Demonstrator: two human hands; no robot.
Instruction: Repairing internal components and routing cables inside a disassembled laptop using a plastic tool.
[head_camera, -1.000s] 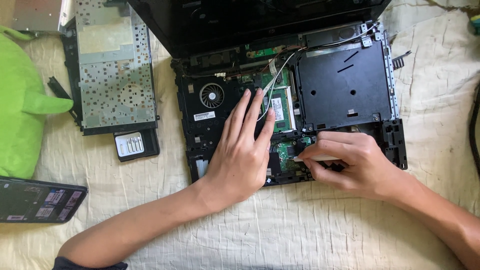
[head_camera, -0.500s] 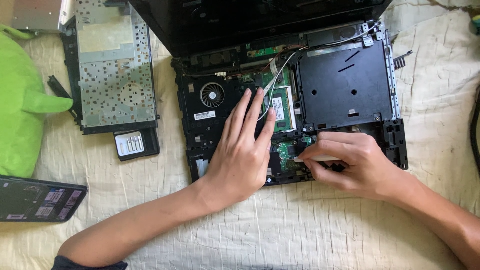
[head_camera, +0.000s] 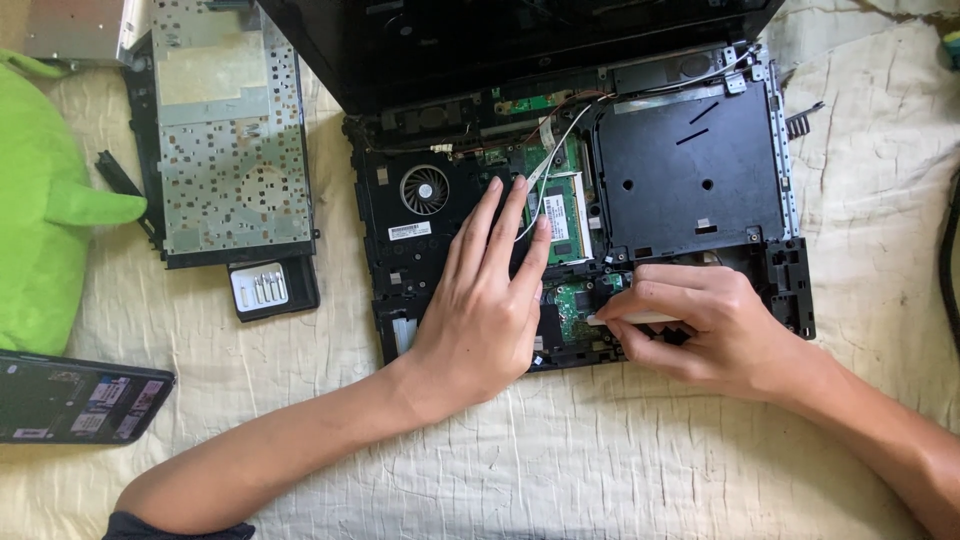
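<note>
A dismantled laptop base (head_camera: 690, 180) lies in the upper middle of the frame on a cream cloth-covered surface (head_camera: 560, 470), its long axis running left to right, its dark lid tilted back toward the top edge and its front edge toward the person. The left hand (head_camera: 485, 300) rests flat with fingers spread over the black plate below the cooling fan (head_camera: 424, 190), seemingly steadying the chassis. The right hand (head_camera: 700, 320) is at the lower centre of the base, fingers pressed together in a pinch on a slim pale tool or part (head_camera: 625, 319) whose tip points left at the small green circuit board (head_camera: 575, 300); what exactly it is cannot be made out, as the fingers cover most of it. The step in hand looks like working loose a small fastener or connector at that board, and the next move would call for a fine, steady grip with the base kept from sliding. At upper left lies the removed keyboard (head_camera: 235, 150), underside up, beside a small tray of bits (head_camera: 265, 287) and a green soft toy (head_camera: 45, 200).
</note>
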